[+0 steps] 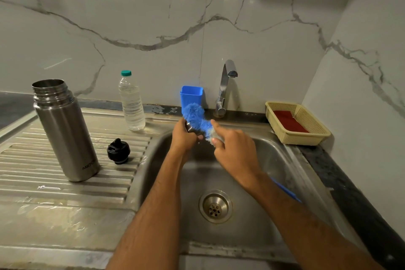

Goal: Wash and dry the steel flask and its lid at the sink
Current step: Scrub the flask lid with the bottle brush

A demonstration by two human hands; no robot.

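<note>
The open steel flask (65,131) stands upright on the ribbed drainboard at the left. A black inner stopper (118,151) lies on the drainboard to its right. Over the back of the sink basin (274,166), my left hand (185,138) grips a small steel lid (189,127), mostly hidden by my fingers. My right hand (234,151) holds a blue fluffy bottle brush (195,116), whose head lies against the lid. The brush's blue handle (287,192) sticks out under my right forearm.
A clear water bottle (132,103) with a green cap stands behind the drainboard. A blue holder (191,94) and the chrome tap (226,85), with no water running, are at the back wall. A yellow basket (306,136) with a red cloth sits at the right.
</note>
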